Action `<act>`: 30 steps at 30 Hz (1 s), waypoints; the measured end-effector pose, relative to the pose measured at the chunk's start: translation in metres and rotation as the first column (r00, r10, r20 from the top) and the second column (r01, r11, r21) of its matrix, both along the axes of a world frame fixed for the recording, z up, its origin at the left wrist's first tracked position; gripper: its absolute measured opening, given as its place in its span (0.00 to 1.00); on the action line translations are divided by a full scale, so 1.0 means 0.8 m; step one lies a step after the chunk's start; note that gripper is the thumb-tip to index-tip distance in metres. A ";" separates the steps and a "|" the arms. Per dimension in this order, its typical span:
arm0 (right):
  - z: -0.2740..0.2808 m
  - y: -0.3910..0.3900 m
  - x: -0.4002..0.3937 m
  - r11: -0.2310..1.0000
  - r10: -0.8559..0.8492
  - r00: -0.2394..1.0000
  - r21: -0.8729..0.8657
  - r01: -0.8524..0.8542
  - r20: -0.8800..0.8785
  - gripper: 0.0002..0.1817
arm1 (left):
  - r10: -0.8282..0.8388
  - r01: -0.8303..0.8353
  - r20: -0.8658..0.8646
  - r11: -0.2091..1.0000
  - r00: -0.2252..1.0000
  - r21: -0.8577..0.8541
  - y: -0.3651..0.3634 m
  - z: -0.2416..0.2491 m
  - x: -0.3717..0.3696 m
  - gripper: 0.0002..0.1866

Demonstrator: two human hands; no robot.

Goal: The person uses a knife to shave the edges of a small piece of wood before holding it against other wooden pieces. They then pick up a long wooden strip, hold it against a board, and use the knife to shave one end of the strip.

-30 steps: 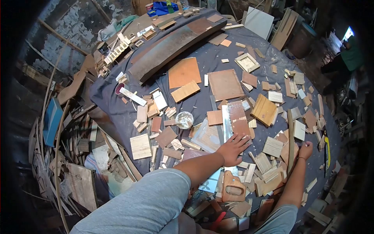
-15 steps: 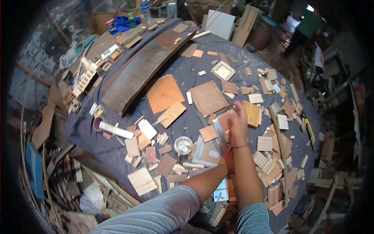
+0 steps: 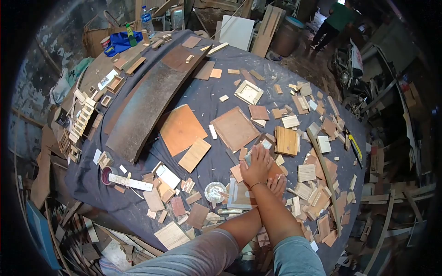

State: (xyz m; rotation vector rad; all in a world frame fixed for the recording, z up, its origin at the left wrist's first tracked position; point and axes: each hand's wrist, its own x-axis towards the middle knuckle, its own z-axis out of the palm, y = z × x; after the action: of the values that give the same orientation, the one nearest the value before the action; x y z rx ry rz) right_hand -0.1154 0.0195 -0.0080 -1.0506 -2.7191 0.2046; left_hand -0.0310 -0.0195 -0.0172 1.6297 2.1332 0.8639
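My arms cross over the cloth-covered work surface. My right hand (image 3: 256, 166), with a thin bracelet at its wrist, lies palm down with fingers stretched over a pale flat piece, mostly hidden under it. Beside and below it, my left hand (image 3: 277, 187) rests flat with fingers apart on a reddish-brown board (image 3: 275, 170). A grey-edged flat piece (image 3: 237, 195) lies just left of my wrists, near a round tub (image 3: 215, 192) with whitish contents. A yellowish wooden block (image 3: 286, 140) sits beyond my right hand.
Many wood offcuts lie about the dark cloth (image 3: 193, 99). A long curved metal sheet (image 3: 152, 106) stretches across the left side. A wooden stick (image 3: 324, 179) and a yellow-handled cutter (image 3: 355, 148) lie at the right. A person in green (image 3: 340, 18) stands far back.
My right hand has come down from a raised, upright pose to lie flat on the pieces. My left hand now shows spread on the board. The view has shifted a little.
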 end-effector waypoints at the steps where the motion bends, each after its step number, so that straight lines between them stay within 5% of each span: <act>1: 0.001 -0.002 0.000 1.000 -0.005 1.000 -0.001 0.005 -0.005 0.41 | 0.022 -0.022 -0.019 0.999 1.000 0.030 0.000 -0.004 0.003 0.44; 6: 0.003 -0.002 -0.004 1.000 -0.008 0.997 0.023 0.006 0.080 0.41 | 0.099 -0.102 0.030 0.985 0.995 0.142 -0.001 0.002 0.012 0.44; 8: 0.005 -0.001 -0.007 1.000 -0.007 0.995 0.021 0.005 0.100 0.41 | 0.264 -0.284 0.108 0.923 0.958 0.259 -0.022 0.018 0.032 0.42; 10: 0.006 -0.003 -0.006 1.000 -0.001 0.991 0.005 0.000 0.131 0.41 | 0.186 -0.136 -0.227 0.966 0.956 0.222 -0.036 -0.007 0.069 0.39; 11: 0.006 -0.003 -0.005 1.000 0.001 0.992 0.000 -0.001 0.124 0.42 | 0.193 -0.148 -0.219 0.967 0.956 0.209 -0.036 0.055 0.063 0.39; 12: 0.006 -0.003 -0.006 1.000 0.003 0.993 -0.005 -0.002 0.115 0.42 | -0.280 0.284 0.068 0.957 0.957 -0.055 -0.083 0.107 0.038 0.34; 13: 0.006 -0.004 -0.007 1.000 0.014 0.992 -0.017 -0.012 0.123 0.42 | -0.594 0.704 0.435 0.695 0.677 -0.147 -0.130 0.162 0.004 0.29; 14: 0.007 -0.003 -0.008 1.000 0.012 0.991 -0.003 -0.012 0.131 0.42 | -0.769 0.803 0.232 0.581 0.596 -0.135 -0.148 0.152 0.026 0.26; 16: 0.005 -0.003 -0.008 1.000 0.007 0.990 0.009 -0.008 0.139 0.42 | -0.589 0.870 0.641 0.320 0.492 -0.374 -0.151 0.296 -0.090 0.26; 18: 0.004 -0.003 -0.009 1.000 0.008 0.991 0.005 -0.009 0.136 0.42 | -0.555 0.767 0.551 0.571 0.623 -0.293 -0.156 0.292 -0.157 0.26; 19: 0.003 -0.002 -0.008 1.000 0.007 0.992 0.009 -0.008 0.127 0.42 | -0.403 0.571 0.481 0.772 0.779 -0.279 -0.158 0.282 -0.194 0.25; 20: 0.002 -0.002 -0.007 1.000 -0.005 0.991 0.008 0.004 0.132 0.42 | -0.097 0.364 0.552 0.842 0.828 -0.399 -0.148 0.312 -0.243 0.24; 21: 0.000 -0.002 -0.007 1.000 -0.007 0.992 0.004 0.006 0.125 0.42 | 0.023 0.071 0.226 0.916 0.974 -0.395 -0.129 0.202 -0.270 0.25; 22: 0.000 -0.002 -0.008 1.000 -0.010 0.993 0.002 0.010 0.116 0.42 | 0.300 -0.237 0.268 0.940 0.916 -0.244 -0.120 0.203 -0.302 0.28; 23: 0.002 -0.001 -0.008 1.000 -0.026 0.993 0.003 0.025 0.119 0.42 | 0.392 -0.360 0.091 0.899 0.916 -0.250 -0.107 0.170 -0.344 0.32; 26: 0.008 -0.002 -0.007 1.000 -0.004 0.991 -0.005 0.004 0.134 0.42 | 0.438 -0.354 0.093 0.819 0.894 -0.452 -0.097 0.091 -0.385 0.38; 28: 0.007 0.001 -0.007 1.000 -0.021 0.990 -0.002 0.021 0.139 0.41 | 0.337 -0.358 -0.154 0.708 0.929 -0.608 -0.090 0.066 -0.360 0.46; 30: 0.007 0.001 -0.005 1.000 -0.010 0.991 -0.012 0.011 0.136 0.42 | 0.344 -0.404 -0.214 0.796 0.915 -0.451 -0.072 0.055 -0.348 0.50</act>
State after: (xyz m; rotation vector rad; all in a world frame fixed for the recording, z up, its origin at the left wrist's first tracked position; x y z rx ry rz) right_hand -0.1193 0.0199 -0.0021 -1.1212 -2.8355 0.1547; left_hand -0.3094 -0.0770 0.0268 1.0402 2.5425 0.2693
